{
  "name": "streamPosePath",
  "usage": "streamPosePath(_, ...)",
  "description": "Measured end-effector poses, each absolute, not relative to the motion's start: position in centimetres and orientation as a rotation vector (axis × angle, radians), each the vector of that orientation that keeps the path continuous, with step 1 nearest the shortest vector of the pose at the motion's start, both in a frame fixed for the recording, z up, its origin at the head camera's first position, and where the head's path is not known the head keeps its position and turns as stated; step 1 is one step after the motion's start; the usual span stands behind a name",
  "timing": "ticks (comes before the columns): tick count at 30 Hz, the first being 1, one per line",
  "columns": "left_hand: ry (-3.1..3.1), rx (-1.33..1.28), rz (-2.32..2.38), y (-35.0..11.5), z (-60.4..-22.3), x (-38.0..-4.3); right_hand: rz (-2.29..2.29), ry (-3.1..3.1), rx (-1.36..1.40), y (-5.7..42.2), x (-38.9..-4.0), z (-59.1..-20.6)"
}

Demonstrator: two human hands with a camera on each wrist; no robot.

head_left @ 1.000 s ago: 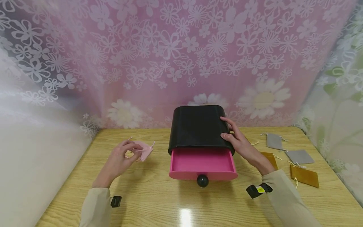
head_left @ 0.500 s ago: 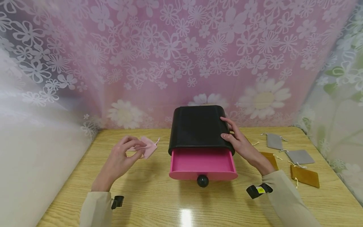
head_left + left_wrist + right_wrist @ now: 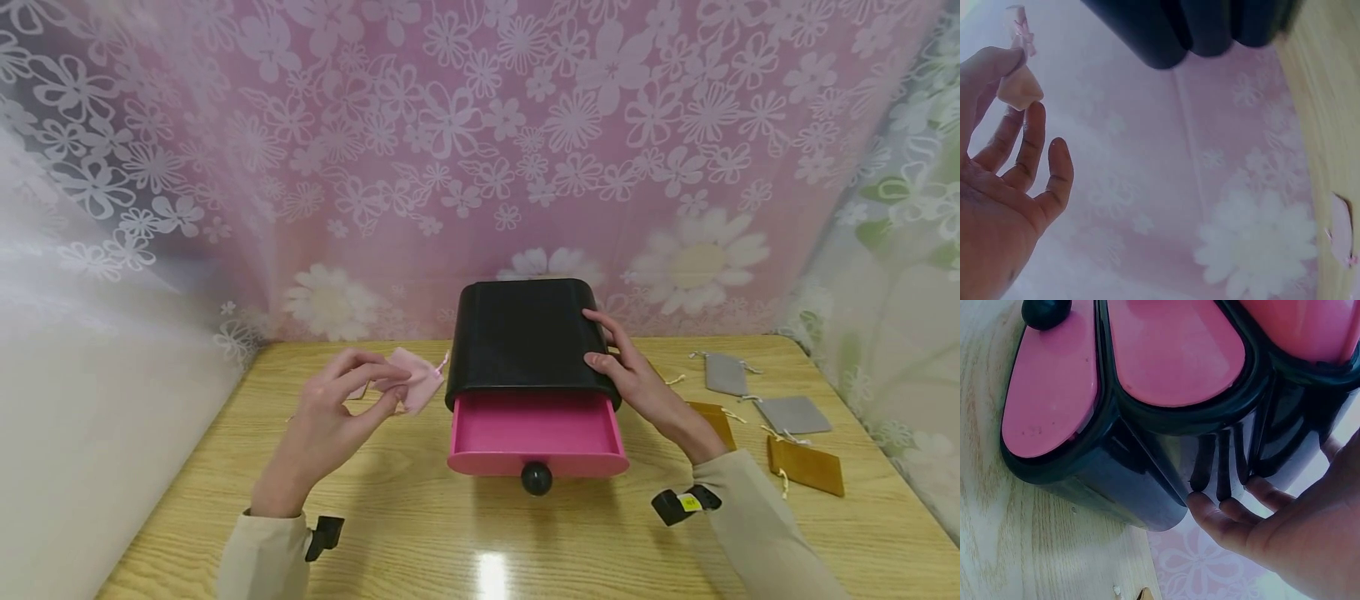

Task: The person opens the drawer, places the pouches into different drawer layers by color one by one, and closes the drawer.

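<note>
Between its thumb and fingers my left hand (image 3: 326, 429) pinches a pale pink drawstring pouch (image 3: 417, 381), held in the air just left of the black drawer unit. In the left wrist view the pouch (image 3: 1020, 87) hangs from the fingertips. My right hand (image 3: 637, 375) rests against the right side of the black drawer unit (image 3: 528, 333), thumb on its top edge. The right wrist view has its fingers touching the unit's black side (image 3: 1222, 462). A pink drawer (image 3: 536, 429) with a round black knob (image 3: 536, 478) is pulled out at the top, bare inside.
Another pink pouch (image 3: 1341, 231) lies on the table, mostly behind the left hand in the head view. Right of the unit lie grey pouches (image 3: 725, 372) and mustard pouches (image 3: 805, 466). A floral curtain (image 3: 480, 167) hangs behind the wooden table (image 3: 405, 533).
My left hand has moved right with the pink pouch, bringing it close to the drawer unit's left side. The right hand, unit and drawer have not moved.
</note>
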State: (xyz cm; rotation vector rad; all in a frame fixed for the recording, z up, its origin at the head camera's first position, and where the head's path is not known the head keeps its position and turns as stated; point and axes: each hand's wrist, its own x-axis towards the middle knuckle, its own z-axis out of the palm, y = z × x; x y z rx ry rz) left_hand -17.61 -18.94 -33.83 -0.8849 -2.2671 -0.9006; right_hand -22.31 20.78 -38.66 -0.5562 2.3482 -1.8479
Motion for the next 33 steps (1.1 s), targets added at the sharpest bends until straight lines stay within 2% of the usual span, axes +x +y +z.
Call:
streamPosePath(7, -2.165, -1.024, -0.945, -16.5, -33.1, -16.9, -1.838, 2.354, -0.541, 20.8, -22.3, -38.7)
streamPosePath(23, -2.219, -1.191, -0.975, -12.8, -34.3, -16.2, -1.851, 2.357, -0.552, 20.7, -22.1, -38.4)
streamPosePath(33, -2.363, -1.171, -0.959, -11.6, -34.7, -16.1, -1.84, 2.363, -0.535, 20.7, -22.4, -38.9)
